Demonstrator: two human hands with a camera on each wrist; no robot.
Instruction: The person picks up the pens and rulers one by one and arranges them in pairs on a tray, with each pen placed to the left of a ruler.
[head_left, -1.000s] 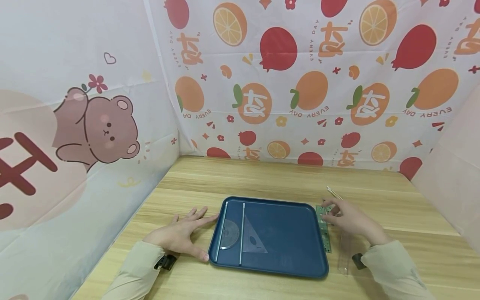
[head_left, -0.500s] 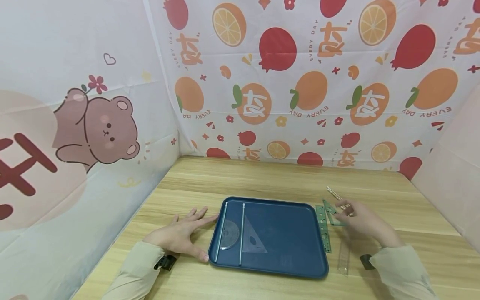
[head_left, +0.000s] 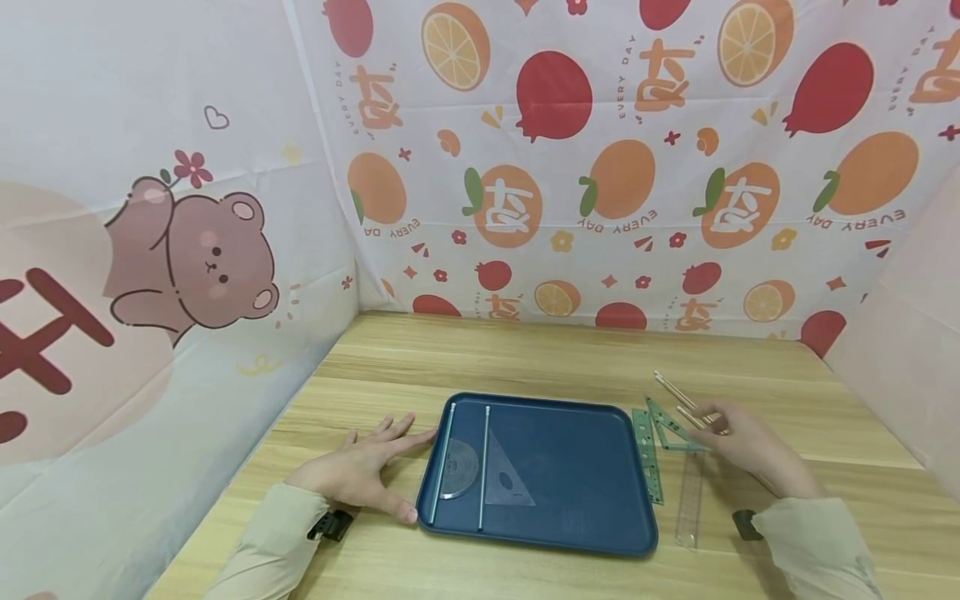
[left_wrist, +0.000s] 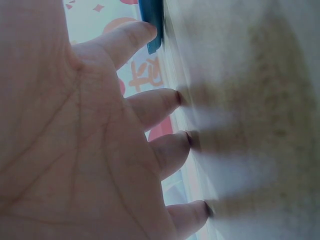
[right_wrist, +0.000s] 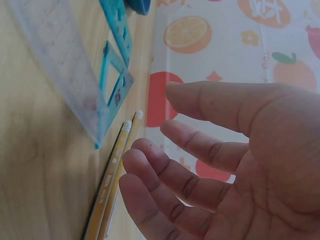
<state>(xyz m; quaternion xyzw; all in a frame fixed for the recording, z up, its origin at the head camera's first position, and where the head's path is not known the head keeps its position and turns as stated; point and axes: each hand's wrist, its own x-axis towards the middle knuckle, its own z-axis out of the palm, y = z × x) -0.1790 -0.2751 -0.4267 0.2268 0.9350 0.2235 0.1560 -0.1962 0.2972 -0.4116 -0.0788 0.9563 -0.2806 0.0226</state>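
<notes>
My left hand (head_left: 358,475) lies spread on the table, thumb and index fingertip at the left rim of a blue tray (head_left: 573,475). In the tray lie two light-coloured pencils (head_left: 484,471), a clear protractor (head_left: 462,471) and a clear set square (head_left: 506,487). My right hand (head_left: 753,450) hovers over two yellow pencils (right_wrist: 111,180) on the table to the tray's right. Its fingers are loosely bent, with nothing between them in the right wrist view. Just left of that hand are a green set square (head_left: 667,427) and a clear ruler (head_left: 689,504).
A green ruler (head_left: 649,467) lies along the tray's right edge. A printed cloth wall (head_left: 558,208) stands behind the wooden table (head_left: 525,358), with further cloth walls at the left and right.
My right hand has moved rightward, from over the green set square to over the yellow pencils, uncovering the set square. The left hand and tray stay put.
</notes>
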